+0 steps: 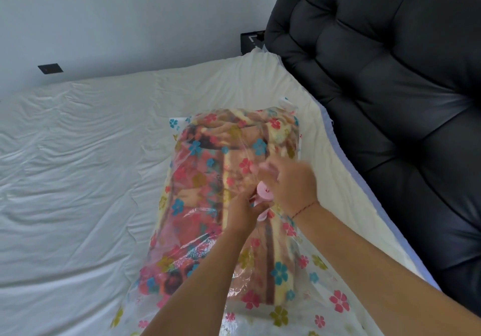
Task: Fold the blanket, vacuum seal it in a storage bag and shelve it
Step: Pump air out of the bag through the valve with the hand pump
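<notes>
At the pink valve (265,194) atop the storage bag (325,307), the left hand (243,212) pinches the valve's lower part. The right hand (291,187) is blurred, so its hold cannot be told. The bagged, folded blanket (234,153) lies on the bed sheet (78,153) near the headboard (390,101). Expect slick film over a soft, bulky load. Lift from beneath, not by the valve.

The white-sheeted bed (78,153) carries the flower-printed storage bag (286,307).

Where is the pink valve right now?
Head view, right of centre: pink valve sits on the storage bag, between the left hand and right hand.
</notes>
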